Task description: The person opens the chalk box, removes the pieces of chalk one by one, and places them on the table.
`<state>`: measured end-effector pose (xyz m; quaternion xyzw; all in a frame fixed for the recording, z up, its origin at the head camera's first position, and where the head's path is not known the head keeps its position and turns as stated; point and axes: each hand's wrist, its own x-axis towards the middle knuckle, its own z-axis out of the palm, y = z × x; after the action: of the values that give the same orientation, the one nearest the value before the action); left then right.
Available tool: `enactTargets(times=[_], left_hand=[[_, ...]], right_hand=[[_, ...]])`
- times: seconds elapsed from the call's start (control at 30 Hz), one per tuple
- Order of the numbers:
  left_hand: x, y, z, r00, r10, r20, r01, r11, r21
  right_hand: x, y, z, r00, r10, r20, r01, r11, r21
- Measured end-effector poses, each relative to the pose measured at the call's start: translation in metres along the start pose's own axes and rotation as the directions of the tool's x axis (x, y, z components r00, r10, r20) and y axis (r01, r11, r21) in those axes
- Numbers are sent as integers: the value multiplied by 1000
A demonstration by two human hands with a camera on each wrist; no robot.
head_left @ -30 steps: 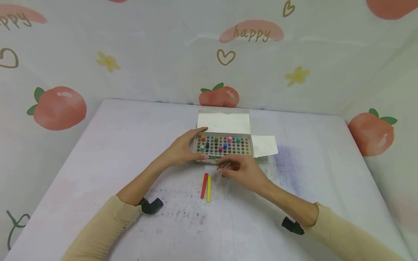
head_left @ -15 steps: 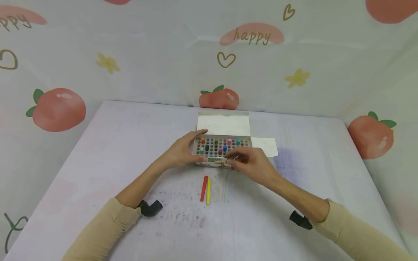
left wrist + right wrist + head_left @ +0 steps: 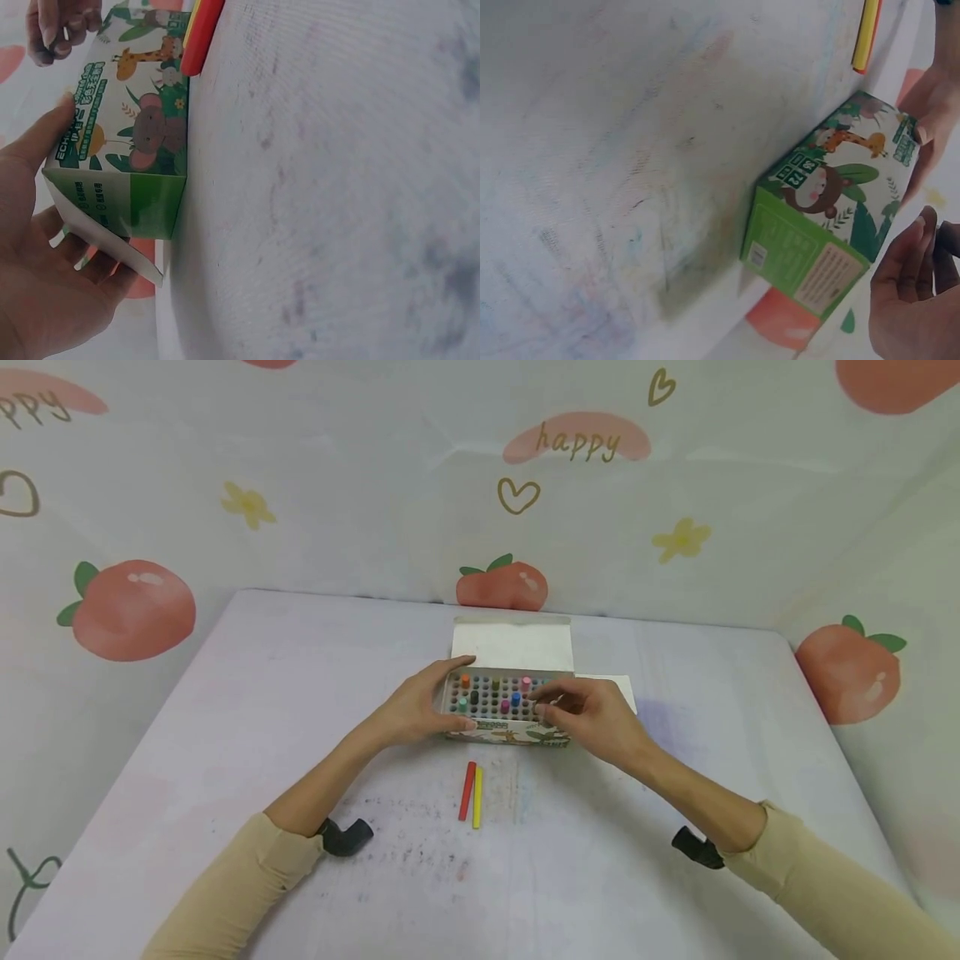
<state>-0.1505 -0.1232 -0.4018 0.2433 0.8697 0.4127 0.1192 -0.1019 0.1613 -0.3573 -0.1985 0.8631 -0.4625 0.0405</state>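
Note:
A cardboard chalk box (image 3: 510, 732), printed with jungle animals, stands with its lid raised. Its holed insert holds several chalk sticks, among them an orange chalk (image 3: 466, 682), a pink chalk (image 3: 526, 682) and a blue chalk (image 3: 515, 699). My left hand (image 3: 420, 702) grips the box's left end, thumb on the front face and fingers behind the side flap (image 3: 105, 232). Over the right part of the insert, my right hand (image 3: 592, 714) pinches with thumb and fingertips; a small dark chalk piece (image 3: 49, 51) shows between them in the left wrist view, mostly hidden by the fingers.
A red chalk (image 3: 467, 791) and a yellow chalk (image 3: 477, 797) lie side by side in front of the box. The white table cover (image 3: 360, 910) bears coloured smudges. A patterned cloth wall (image 3: 360, 468) rises behind, and a side flap (image 3: 624, 689) sticks out right.
My right hand has risen from in front of the box and shifted right, over the holed insert. My left hand keeps its hold; the red and yellow chalks lie as before.

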Motion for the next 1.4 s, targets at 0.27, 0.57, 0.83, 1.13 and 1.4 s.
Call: enactTargets(times=[0.27, 0.57, 0.83, 1.13, 1.4], left_hand=[[2, -2, -1, 1000, -5, 1, 5, 1000, -9], [2, -2, -1, 1000, -15, -3, 15, 1000, -19], [2, 0, -1, 1000, -20, -4, 20, 999, -26], [1, 0, 2, 999, -32, -2, 31, 999, -34], [0, 2, 1, 999, -52, -8, 52, 999, -15]], right_hand=[[6, 9, -6, 1000, -11, -11, 11, 999, -43], [12, 18, -14, 995, -45, -87, 34, 992, -123], [14, 25, -16, 993, -31, -115, 23, 998, -66], [17, 36, -10, 988, -25, -150, 9, 995, -103], [22, 33, -12, 995, -18, -98, -2, 979, -206]])
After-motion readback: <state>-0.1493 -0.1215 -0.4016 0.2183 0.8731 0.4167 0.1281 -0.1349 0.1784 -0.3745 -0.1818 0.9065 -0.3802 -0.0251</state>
